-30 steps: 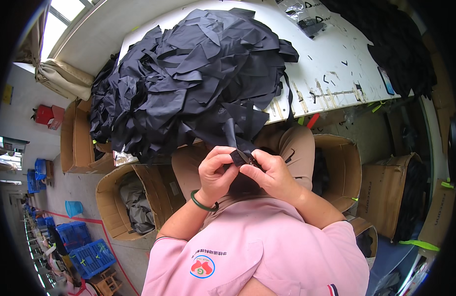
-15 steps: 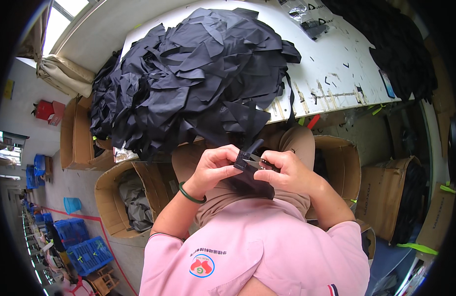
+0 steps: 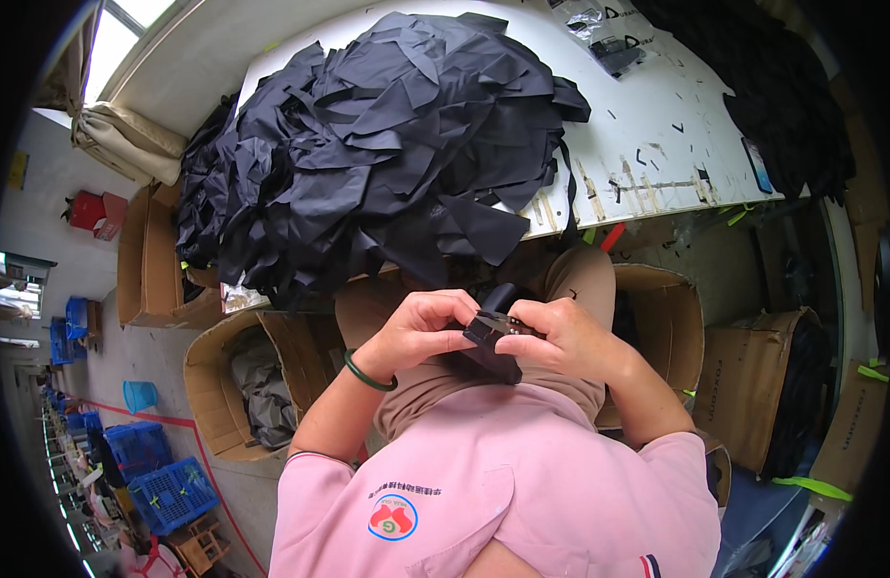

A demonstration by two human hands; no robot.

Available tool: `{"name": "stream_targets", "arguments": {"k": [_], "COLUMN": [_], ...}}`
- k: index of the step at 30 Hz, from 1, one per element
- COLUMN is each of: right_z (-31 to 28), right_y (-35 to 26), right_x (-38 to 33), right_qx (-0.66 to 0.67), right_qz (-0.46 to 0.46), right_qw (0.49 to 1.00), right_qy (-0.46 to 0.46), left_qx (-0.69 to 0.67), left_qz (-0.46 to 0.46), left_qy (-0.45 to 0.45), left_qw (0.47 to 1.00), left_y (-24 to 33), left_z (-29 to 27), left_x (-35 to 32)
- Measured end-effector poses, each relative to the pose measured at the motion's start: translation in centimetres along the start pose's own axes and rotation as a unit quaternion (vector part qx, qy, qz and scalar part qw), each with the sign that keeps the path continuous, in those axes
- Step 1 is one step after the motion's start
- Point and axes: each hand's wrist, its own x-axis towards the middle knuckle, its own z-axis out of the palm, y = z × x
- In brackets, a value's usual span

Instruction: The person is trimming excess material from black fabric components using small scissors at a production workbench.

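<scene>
Above my lap, my left hand (image 3: pixel 416 332) pinches the edge of a black fabric piece (image 3: pixel 493 364) between thumb and fingers. A dark, strap-like part of it stands up beside the fingertips, and the rest hangs down over my thighs. My right hand (image 3: pixel 572 337) is closed around a small pair of thread snips (image 3: pixel 511 326). The metal blades point left and touch or overlap the black edge by my left fingertips; whether they are cutting cannot be made out. On the table in front lies a big heap of black fabric pieces (image 3: pixel 397 144).
The white table (image 3: pixel 609 125) carries black scraps, a clear plastic bag (image 3: pixel 599 34) and more dark fabric (image 3: pixel 782 96) at the right. Cardboard boxes stand close by my knees, one at the left (image 3: pixel 209 385) holding grey fabric, others (image 3: pixel 753 385) at the right. Blue crates (image 3: pixel 175 496) sit further left.
The black fabric piece has turned slightly in my left hand, its hanging part shifting a little left. The snips have tilted and sit slightly lower. Both hands keep their grip.
</scene>
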Motion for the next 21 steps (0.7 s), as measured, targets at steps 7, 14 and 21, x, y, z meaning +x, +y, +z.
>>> {"name": "stream_targets", "arguments": {"k": [7, 14, 21], "right_z": [-0.5, -1.2, -0.9], "right_y": [0.8, 0.7, 0.6], "right_x": [-0.5, -0.4, -0.3], "right_qx": [0.058, -0.004, -0.095], "right_qz": [0.035, -0.024, -0.087], "right_qw": [0.997, 0.994, 0.984], "right_qy": [-0.035, -0.104, -0.120], "left_qx": [0.089, -0.077, -0.058], "left_qz": [0.001, -0.159, -0.236], "left_qy": [-0.043, -0.136, -0.218], "left_qw": [0.995, 0.975, 0.945], "left_y": [0.9, 2.4, 1.9], "left_z": [-0.9, -1.8, -2.5], "left_x": [0.2, 1.3, 2.1]}}
